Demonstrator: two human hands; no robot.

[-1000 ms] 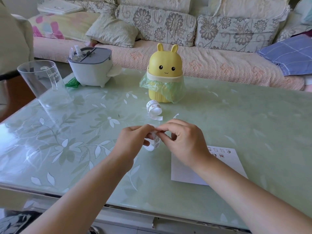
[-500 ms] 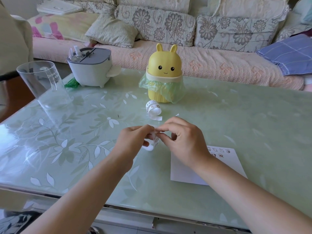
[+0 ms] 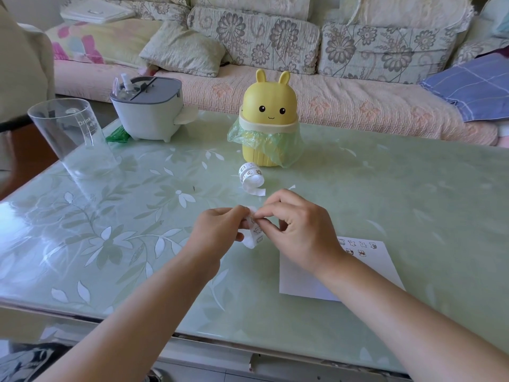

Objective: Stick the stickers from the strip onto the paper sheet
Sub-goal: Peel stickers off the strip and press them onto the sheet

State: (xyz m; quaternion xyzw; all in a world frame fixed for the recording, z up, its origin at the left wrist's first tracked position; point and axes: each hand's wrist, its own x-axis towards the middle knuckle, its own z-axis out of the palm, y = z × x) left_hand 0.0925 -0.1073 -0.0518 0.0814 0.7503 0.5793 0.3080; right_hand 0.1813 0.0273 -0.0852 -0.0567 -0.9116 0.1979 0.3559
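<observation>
Sticker strip held above the table, mid-frame, its loose end curling down between the hands. Left hand pinches the strip from the left, fingers curled. Right hand pinches its upper edge with thumb and forefinger, the other fingers bent. Paper sheet lies flat just right of the hands, partly under the right forearm, with small stickers along its far edge. A second curled strip piece lies beyond the hands, near a yellow bunny bin. Clear cup and grey container at far left.
</observation>
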